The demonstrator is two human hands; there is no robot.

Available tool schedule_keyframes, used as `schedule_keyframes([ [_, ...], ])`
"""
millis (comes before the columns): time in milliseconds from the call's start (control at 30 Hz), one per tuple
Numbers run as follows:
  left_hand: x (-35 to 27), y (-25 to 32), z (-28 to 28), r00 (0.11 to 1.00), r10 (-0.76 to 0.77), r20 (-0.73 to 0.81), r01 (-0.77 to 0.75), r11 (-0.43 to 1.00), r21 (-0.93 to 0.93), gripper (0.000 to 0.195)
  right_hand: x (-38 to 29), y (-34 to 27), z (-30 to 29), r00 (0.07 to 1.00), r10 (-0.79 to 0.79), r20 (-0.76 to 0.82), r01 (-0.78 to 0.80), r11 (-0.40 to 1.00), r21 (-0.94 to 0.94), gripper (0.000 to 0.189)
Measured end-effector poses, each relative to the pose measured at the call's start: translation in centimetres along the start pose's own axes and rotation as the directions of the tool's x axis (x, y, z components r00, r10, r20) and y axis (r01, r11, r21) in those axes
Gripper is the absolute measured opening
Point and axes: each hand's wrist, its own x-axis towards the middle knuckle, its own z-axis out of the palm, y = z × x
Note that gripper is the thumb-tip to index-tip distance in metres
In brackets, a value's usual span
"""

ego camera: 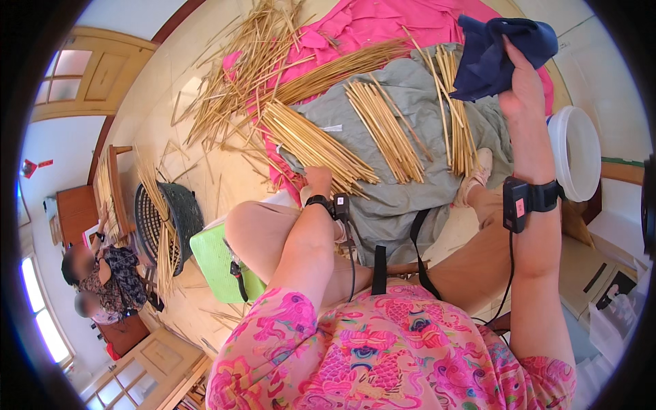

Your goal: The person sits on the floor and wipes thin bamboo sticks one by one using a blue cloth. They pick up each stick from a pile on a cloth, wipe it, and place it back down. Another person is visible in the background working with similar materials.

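My right hand (523, 84) is raised at the upper right, closed on a crumpled navy-blue cloth (479, 61). Beside the lower end of a thick row of cut straw-coloured stalks (312, 143) is my left hand (319, 179), its fingers curled and mostly hidden; whether it holds the stalks or the cloth edge cannot be told. A grey-green cloth (341, 105) lies under these stalks, spread before me and partly over my lap. Also on it are a middle row of stalks (387, 136) and a right-hand bunch (453, 113), crossed by a few loose ones.
Pink cloth (353, 25) and a heap of tangled stalks (241, 72) cover the floor ahead. At left are a dark plastic basket (192, 220) and a green box (210, 261) with pliers (237, 277). A white bucket (581, 154) stands right. Two people sit far left.
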Motion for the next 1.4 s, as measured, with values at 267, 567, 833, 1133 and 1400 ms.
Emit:
schedule_keyframes([
  [267,4.3,-2.0,5.6,0.900,0.296,0.320,-0.267,0.955,-0.130,0.019,0.5,0.7,-0.3,0.997,0.016,0.071,-0.017,1.000,0.024,0.026],
  [567,-3.0,3.9,11.0,0.801,0.199,0.565,-0.091,0.973,-0.214,0.023,-0.6,0.5,-0.3,0.999,0.035,-0.038,-0.033,0.999,0.044,0.027],
  [833,-4.0,4.1,17.7,0.860,0.120,0.497,0.021,0.963,-0.269,0.035,-2.4,-0.2,-0.4,0.996,0.079,-0.035,-0.080,0.997,-0.021,0.025],
  [1133,-2.7,3.0,18.7,0.884,0.236,0.403,-0.192,0.970,-0.147,0.026,-3.4,-0.8,0.1,0.994,0.107,-0.012,-0.108,0.993,-0.041,0.026],
  [1400,-5.7,5.6,14.8,0.870,0.358,0.338,-0.387,0.922,0.022,0.026,-3.5,-0.9,0.0,0.994,0.106,0.000,-0.106,0.994,-0.031,0.026],
])
